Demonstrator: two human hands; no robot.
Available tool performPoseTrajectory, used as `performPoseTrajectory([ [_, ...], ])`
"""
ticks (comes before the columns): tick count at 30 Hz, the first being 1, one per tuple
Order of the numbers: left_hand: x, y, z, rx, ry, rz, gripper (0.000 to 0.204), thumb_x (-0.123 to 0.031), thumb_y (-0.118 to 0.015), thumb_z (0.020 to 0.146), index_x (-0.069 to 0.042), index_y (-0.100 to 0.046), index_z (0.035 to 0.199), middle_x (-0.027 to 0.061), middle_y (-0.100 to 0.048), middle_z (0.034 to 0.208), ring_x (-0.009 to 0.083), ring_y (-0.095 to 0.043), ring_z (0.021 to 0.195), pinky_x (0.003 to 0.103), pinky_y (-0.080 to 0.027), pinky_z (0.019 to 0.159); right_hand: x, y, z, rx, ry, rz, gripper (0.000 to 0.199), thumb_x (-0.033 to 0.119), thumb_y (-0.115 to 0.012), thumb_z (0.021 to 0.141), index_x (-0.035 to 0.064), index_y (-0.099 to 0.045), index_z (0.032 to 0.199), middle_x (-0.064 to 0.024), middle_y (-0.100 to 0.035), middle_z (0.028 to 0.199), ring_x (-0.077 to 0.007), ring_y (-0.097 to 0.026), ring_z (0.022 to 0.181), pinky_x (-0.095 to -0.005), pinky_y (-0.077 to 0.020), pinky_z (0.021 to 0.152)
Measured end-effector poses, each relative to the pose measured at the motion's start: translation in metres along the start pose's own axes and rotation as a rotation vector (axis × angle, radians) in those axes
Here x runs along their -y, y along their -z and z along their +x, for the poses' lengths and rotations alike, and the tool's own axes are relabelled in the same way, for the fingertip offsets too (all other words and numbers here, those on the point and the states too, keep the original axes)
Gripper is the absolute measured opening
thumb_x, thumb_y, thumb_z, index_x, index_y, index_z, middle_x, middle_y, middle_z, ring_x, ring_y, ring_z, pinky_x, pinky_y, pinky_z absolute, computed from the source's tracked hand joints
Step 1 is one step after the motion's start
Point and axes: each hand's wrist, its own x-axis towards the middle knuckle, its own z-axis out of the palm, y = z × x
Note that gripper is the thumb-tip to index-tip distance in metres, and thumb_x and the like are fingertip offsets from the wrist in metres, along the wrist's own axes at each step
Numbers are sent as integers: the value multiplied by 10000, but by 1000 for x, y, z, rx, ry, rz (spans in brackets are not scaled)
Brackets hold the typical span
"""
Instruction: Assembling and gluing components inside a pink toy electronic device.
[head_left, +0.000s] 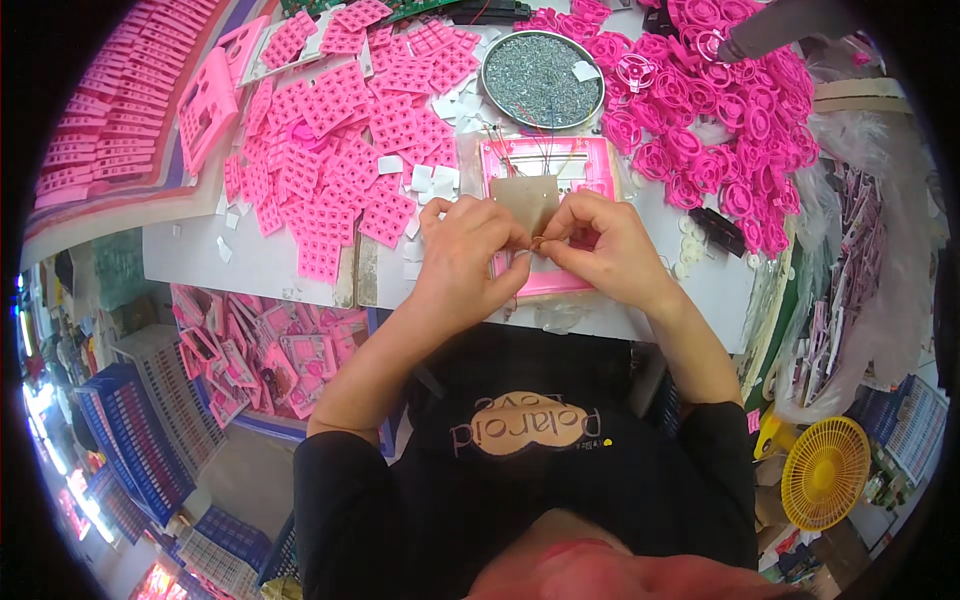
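In front of me on the table lies a pink plastic housing (602, 165), with thin coloured wires rising from its far end. A flat tan board (524, 197) rests over its middle. My left hand (455, 255) is closed at the board's near edge, thumb and forefinger pinched together. Just right of it, my right hand (615, 250) pinches too. Thin wires (537, 242) run between the two sets of fingertips. My fingers partly cover the housing and the wire ends.
A round metal tray (530, 85) of small screws stands beyond the housing. Pink button panels (330, 150) are heaped at left, pink ring-shaped parts (720, 130) at right. Near those rings lies a black part (718, 231). A dark cylindrical tool (770, 32) hangs at upper right.
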Motion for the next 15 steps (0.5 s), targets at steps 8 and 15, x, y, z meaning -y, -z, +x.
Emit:
performPoseTrajectory([
  [8, 2, 0, -2, 29, 8, -13, 148, -69, -737, 753, -126, -673, 873, -8, -619, 862, 178, -584, 844, 383, -303, 844, 5, 2, 1, 23, -15, -84, 142, 101, -762, 782, 40, -666, 868, -36, -646, 728, -134, -561, 614, -295, -452, 578],
  [15, 1, 3, -3, 50, 21, -44, 141, -60, -728, 778, -125, -682, 893, -5, -629, 887, 186, -591, 877, 390, -301, 873, 7, 2, 1, 51, -45, -33, 122, 52, -733, 812, 32, -651, 900, -36, -673, 794, -116, -597, 687, -272, -477, 621],
])
